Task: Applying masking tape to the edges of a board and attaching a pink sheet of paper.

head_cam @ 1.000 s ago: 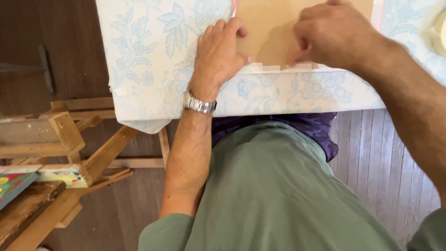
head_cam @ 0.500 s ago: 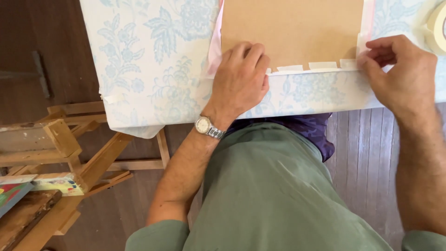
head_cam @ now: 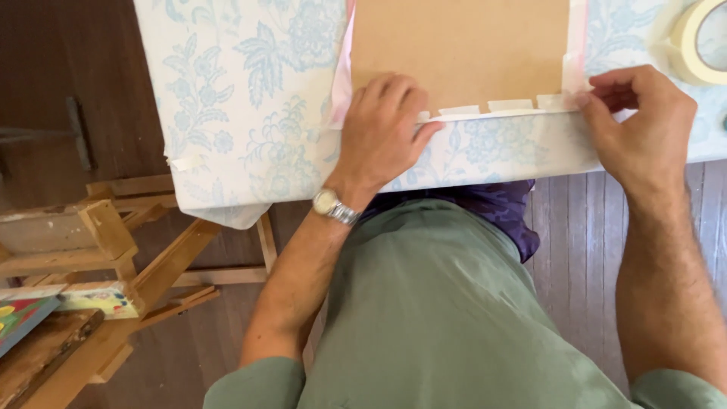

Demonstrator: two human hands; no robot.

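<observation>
Pinching the corner tape while the other hand steadies the board

From my remote seat I read the right hand (head_cam: 640,125) first: its fingertips (head_cam: 585,98) are closed narrowly on the end of a pale tape strip (head_cam: 556,101) at the near right corner of the brown board (head_cam: 462,49). The left hand (head_cam: 382,129) lies flat and spread on the board's near left corner, holding nothing, only pressing down. The board's near edge runs left to right between the two hands, and along it sit short masking-tape tabs (head_cam: 509,105), side by side. The right hand is the nearer one to the unfinished corner; the left is well apart from it, at the opposite end of the same edge. Beyond the board's right side a roll of masking tape (head_cam: 700,42) rests on the floral tablecloth (head_cam: 242,91), near the right hand. Pink sheet margins (head_cam: 342,76) show at the board's left and right sides. Left of the board, below table level, stands a wooden easel frame (head_cam: 113,235). Nothing lies between either hand and the edge.
</observation>
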